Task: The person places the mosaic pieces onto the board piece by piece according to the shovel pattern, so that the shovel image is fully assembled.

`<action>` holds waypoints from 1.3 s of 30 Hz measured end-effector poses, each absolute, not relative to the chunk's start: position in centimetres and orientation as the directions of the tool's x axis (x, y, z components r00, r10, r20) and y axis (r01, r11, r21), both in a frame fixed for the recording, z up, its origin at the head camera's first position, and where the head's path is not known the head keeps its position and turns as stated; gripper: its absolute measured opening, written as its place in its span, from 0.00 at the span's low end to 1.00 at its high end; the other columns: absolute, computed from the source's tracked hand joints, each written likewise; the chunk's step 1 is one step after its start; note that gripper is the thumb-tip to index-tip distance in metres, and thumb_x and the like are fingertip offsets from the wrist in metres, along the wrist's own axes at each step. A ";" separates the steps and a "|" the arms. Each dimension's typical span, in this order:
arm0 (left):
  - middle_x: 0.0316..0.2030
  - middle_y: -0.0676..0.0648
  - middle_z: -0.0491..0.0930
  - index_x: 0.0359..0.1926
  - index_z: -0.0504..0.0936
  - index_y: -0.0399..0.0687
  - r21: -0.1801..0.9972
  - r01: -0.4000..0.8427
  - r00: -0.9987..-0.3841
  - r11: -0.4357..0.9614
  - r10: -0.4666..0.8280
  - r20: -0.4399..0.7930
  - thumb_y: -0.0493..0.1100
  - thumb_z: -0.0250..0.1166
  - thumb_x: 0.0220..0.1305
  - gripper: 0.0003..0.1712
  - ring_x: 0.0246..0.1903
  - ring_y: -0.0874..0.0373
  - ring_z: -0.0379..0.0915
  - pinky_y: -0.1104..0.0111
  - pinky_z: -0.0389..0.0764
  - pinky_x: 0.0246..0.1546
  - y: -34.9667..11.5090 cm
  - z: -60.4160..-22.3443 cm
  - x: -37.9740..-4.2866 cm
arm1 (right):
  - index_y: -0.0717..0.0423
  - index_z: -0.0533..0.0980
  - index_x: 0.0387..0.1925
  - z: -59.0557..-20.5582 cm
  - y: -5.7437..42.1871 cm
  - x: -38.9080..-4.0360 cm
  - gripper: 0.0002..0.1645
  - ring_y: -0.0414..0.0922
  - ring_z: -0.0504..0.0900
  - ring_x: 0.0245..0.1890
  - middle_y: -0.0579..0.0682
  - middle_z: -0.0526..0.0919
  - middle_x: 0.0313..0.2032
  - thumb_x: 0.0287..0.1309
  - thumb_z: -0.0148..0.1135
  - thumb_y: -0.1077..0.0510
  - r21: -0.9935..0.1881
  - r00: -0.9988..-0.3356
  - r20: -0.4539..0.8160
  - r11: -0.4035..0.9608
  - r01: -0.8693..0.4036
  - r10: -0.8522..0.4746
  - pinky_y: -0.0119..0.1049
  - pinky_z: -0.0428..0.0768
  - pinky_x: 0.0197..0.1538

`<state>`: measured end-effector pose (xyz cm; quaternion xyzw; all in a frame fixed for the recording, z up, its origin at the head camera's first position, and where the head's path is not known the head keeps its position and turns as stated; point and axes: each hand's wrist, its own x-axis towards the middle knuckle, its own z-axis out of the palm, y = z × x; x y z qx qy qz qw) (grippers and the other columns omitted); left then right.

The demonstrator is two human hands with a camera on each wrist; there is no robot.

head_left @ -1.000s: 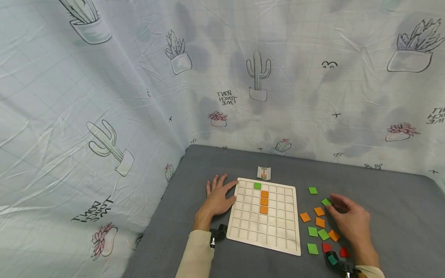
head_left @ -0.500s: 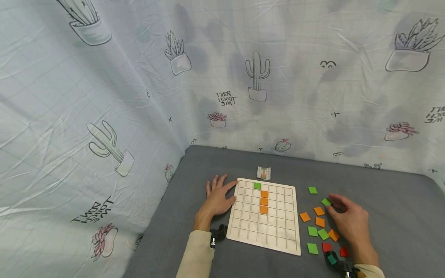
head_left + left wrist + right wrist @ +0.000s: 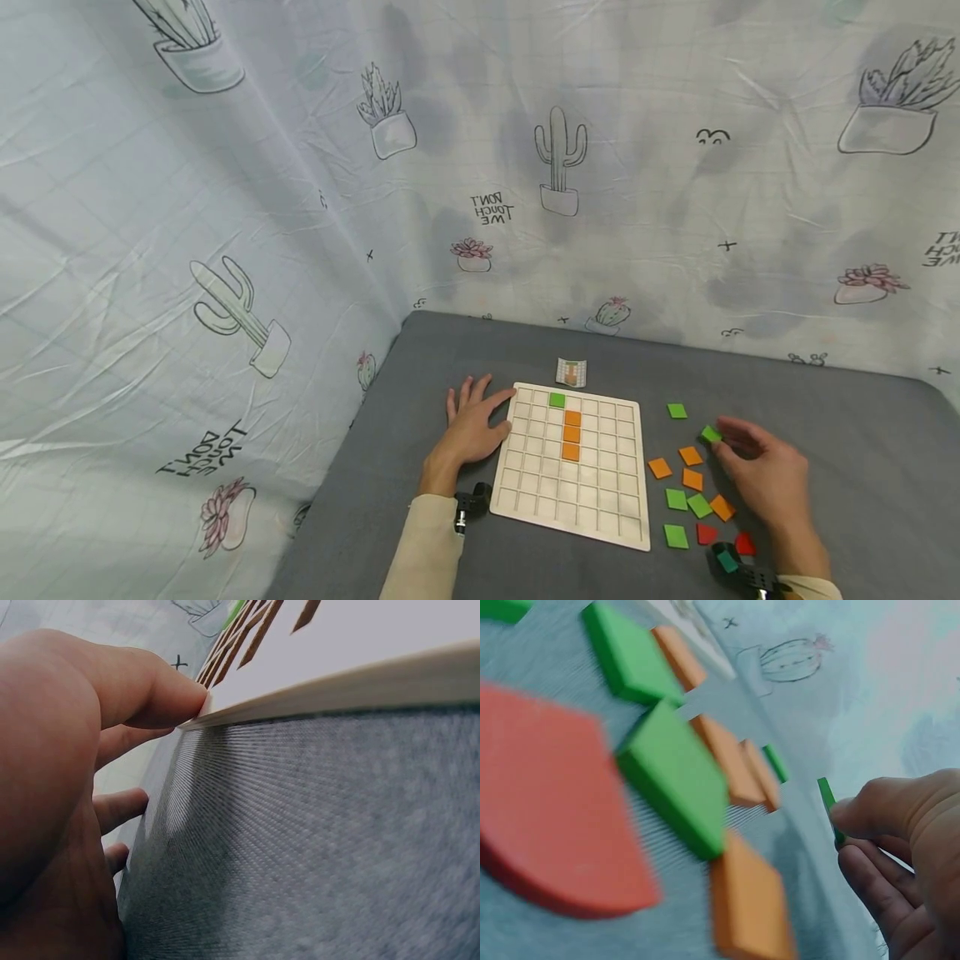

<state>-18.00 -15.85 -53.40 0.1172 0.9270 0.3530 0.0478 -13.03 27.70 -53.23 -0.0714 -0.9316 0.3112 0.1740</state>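
A pale grid board (image 3: 525, 492) lies on the grey table, bearing a green tile (image 3: 557, 400) in its far row and a column of three orange tiles (image 3: 571, 434). My left hand (image 3: 468, 429) rests at the board's left edge, fingers spread; in the left wrist view the thumb (image 3: 169, 694) touches the edge. To the right of the board, my right hand (image 3: 767, 475) pinches a green square tile (image 3: 827, 804) between thumb and fingers, held on its edge above the table. Its lower end is hidden by the fingertips.
Loose orange tiles (image 3: 692, 479), green tiles (image 3: 676, 537) and red rounded pieces (image 3: 707, 533) lie between the board and the right hand. One green tile (image 3: 677, 411) lies farther back. A small printed pattern card (image 3: 572, 372) sits behind the board. Patterned cloth (image 3: 637, 167) hangs behind the table.
My right hand has drawn slightly to the right with the green tile, which now looks tilted up. The left hand and board have stayed in place.
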 end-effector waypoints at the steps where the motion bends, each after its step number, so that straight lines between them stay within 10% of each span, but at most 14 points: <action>1: 0.86 0.37 0.54 0.79 0.76 0.58 0.666 0.184 -0.968 0.723 0.251 -0.006 0.45 0.64 0.77 0.32 0.88 0.31 0.35 0.29 0.30 0.83 -15.9 -53.3 -18.0 | 0.62 0.86 0.59 -53.0 27.7 -13.0 0.24 0.51 0.91 0.44 0.64 0.92 0.52 0.60 0.79 0.66 -0.607 -0.929 0.283 0.794 0.017 0.237 0.09 0.70 0.37; 6: 0.86 0.36 0.54 0.79 0.76 0.58 0.669 0.181 -0.968 0.721 0.251 -0.007 0.45 0.63 0.77 0.32 0.88 0.31 0.35 0.29 0.29 0.83 -15.9 -53.2 -17.9 | 0.62 0.86 0.59 -51.7 27.6 -12.8 0.24 0.14 0.76 0.41 0.64 0.92 0.52 0.61 0.80 0.65 -0.620 -0.931 0.312 0.783 -0.049 0.190 0.06 0.69 0.39; 11: 0.86 0.36 0.54 0.79 0.76 0.58 0.665 0.179 -0.968 0.725 0.250 -0.012 0.45 0.63 0.77 0.32 0.88 0.31 0.35 0.29 0.30 0.83 -15.9 -53.2 -17.9 | 0.61 0.86 0.59 -50.3 27.5 -12.8 0.23 0.04 0.66 0.43 0.63 0.93 0.50 0.62 0.79 0.65 -0.619 -0.936 0.335 0.774 -0.134 0.106 0.07 0.72 0.40; 21: 0.87 0.37 0.53 0.80 0.75 0.59 0.662 0.176 -0.968 0.728 0.250 -0.018 0.45 0.64 0.77 0.32 0.88 0.32 0.34 0.30 0.30 0.84 -15.9 -53.3 -18.0 | 0.59 0.86 0.59 -48.1 25.9 -13.6 0.24 0.08 0.71 0.43 0.60 0.93 0.50 0.61 0.79 0.67 -0.603 -0.940 0.342 0.769 -0.212 0.009 0.10 0.74 0.40; 27: 0.87 0.37 0.54 0.79 0.76 0.59 0.670 0.177 -0.969 0.721 0.248 -0.011 0.44 0.64 0.77 0.32 0.88 0.32 0.35 0.30 0.30 0.83 -16.0 -53.4 -17.9 | 0.59 0.87 0.59 -47.7 24.8 -14.5 0.24 0.33 0.90 0.44 0.59 0.93 0.50 0.61 0.79 0.67 -0.607 -0.934 0.354 0.749 -0.265 -0.045 0.10 0.76 0.43; 39: 0.87 0.36 0.53 0.80 0.76 0.58 0.670 0.182 -0.967 0.719 0.255 -0.011 0.45 0.64 0.78 0.32 0.88 0.31 0.35 0.29 0.30 0.83 -15.9 -53.3 -17.9 | 0.56 0.88 0.58 -47.6 21.7 -16.1 0.22 0.57 0.92 0.48 0.55 0.93 0.50 0.63 0.78 0.66 -0.598 -0.927 0.344 0.727 -0.336 -0.146 0.34 0.91 0.43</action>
